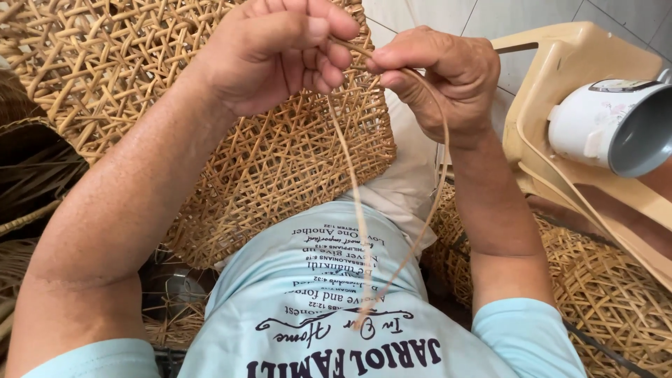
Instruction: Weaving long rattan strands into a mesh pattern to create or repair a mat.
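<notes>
The left hand (269,52) sits at about 11 o'clock in the head view, fingers curled and thumb pressed down, its grip closed on the upper end of a thin rattan strip (357,210). The right hand (441,77), at about 1 o'clock and just beside the left, pinches the same strip between thumb and forefinger, so its grip is also closed on it. The two hands nearly touch at the fingertips.

From the hands, the rattan strip runs in two lines toward 6 o'clock. One length drops almost straight down from the left hand. The other arcs out from the right hand, bows toward 3 o'clock, then curves back in. Both lengths meet low over the person's light blue shirt (315,301), which carries dark printed lettering.

Behind the hands, filling the frame from 9 to 12 o'clock, stands an open-weave rattan panel (280,168) with a hexagonal lattice; its lower edge rests near the person's lap. More woven rattan work (602,294) lies at 4 o'clock. At 9 o'clock a bundle of darker fibre (31,175) shows at the frame edge.

At 2 o'clock a beige plastic chair (560,63) stands on a pale tiled floor (434,14), with a white enamel mug (609,126) lying tilted on its side on the seat, mouth toward 4 o'clock.
</notes>
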